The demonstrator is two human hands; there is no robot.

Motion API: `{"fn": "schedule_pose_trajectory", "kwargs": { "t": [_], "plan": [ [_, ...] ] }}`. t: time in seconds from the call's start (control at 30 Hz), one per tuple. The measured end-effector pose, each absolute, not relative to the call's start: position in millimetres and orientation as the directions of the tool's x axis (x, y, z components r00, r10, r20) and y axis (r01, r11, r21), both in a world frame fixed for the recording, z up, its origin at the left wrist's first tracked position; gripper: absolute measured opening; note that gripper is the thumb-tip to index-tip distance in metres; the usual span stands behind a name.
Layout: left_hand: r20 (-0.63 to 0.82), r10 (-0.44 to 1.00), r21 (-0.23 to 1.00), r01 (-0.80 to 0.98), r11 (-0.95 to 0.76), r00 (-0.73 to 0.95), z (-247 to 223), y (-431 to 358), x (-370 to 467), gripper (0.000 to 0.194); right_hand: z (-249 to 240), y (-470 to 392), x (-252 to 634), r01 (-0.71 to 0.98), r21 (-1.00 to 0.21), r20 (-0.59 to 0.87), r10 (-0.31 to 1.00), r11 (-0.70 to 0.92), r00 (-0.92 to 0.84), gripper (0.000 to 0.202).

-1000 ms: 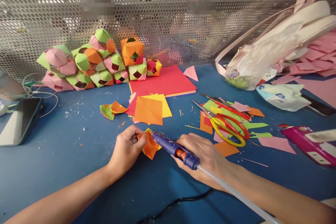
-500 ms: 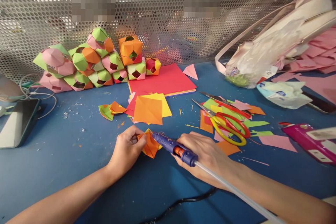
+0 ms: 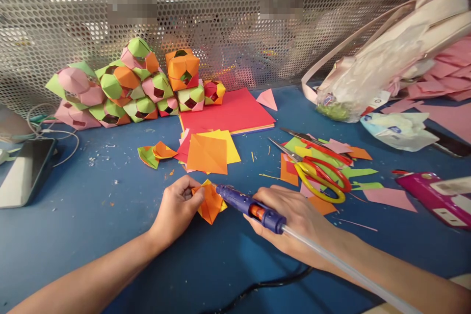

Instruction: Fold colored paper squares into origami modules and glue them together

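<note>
A paper-craft workbench: folded paper cubes (image 3: 147, 83), coloured sheets (image 3: 228, 110), scissors (image 3: 316, 169), perforated metal screen (image 3: 221, 19) behind

near edge: bare blue table (image 3: 110, 216) L of left hand (image 3: 176, 208), open.
front of hands: loose orange/yellow sheets (image 3: 209, 152) just beyond.
R side: scissors (image 3: 320, 171) + paper scraps (image 3: 353, 176) close by right hand (image 3: 298, 216).
back: paper cubes (image 3: 128, 88) along mesh wall (image 3: 221, 19).
far L: phone (image 3: 25, 169), cables.
far R: bag (image 3: 386, 59), pink case (image 3: 430, 196).
</note>
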State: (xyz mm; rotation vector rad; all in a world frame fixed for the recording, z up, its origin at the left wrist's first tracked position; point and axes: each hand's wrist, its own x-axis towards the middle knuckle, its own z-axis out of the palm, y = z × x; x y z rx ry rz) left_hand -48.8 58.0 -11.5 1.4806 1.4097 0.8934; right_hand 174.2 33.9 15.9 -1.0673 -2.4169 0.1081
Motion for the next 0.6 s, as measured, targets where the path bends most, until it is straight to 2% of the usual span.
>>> {"fn": "schedule_pose_trajectory", "kwargs": {
  "t": [0.17,0.27,0.33,0.43,0.53,0.6],
  "plan": [
    [-0.024,0.992,0.926,0.376,-0.025,0.125,-9.0,56.4,-48.5,0.016,18.3,34.0,173.7,0.675,-0.285,0.381,0.727,0.680,-0.572,0.011],
    [-0.048,0.994,0.938,0.345,0.011,0.100,-8.4,57.0,-49.4,0.017,22.4,33.7,173.7,0.702,-0.310,0.376,0.761,0.641,-0.528,0.016],
    [-0.076,0.994,0.957,0.286,0.051,0.076,-8.4,58.0,-49.9,0.019,25.6,33.1,174.2,0.698,-0.361,0.380,0.781,0.619,-0.496,0.018],
    [-0.107,0.993,0.981,0.165,0.098,0.047,-8.3,59.0,-50.0,0.019,27.3,33.1,177.4,0.676,-0.500,0.353,0.840,0.541,-0.412,0.020],
    [-0.130,0.991,0.990,0.047,0.129,0.012,-7.7,58.1,-49.6,0.019,23.6,36.0,185.6,0.677,-0.623,0.251,0.920,0.392,-0.302,0.018],
    [-0.136,0.991,0.991,-0.011,0.136,-0.001,-7.5,56.8,-49.3,0.020,19.7,40.9,192.9,0.712,-0.633,0.182,0.953,0.303,-0.244,0.022]
  ]
}}
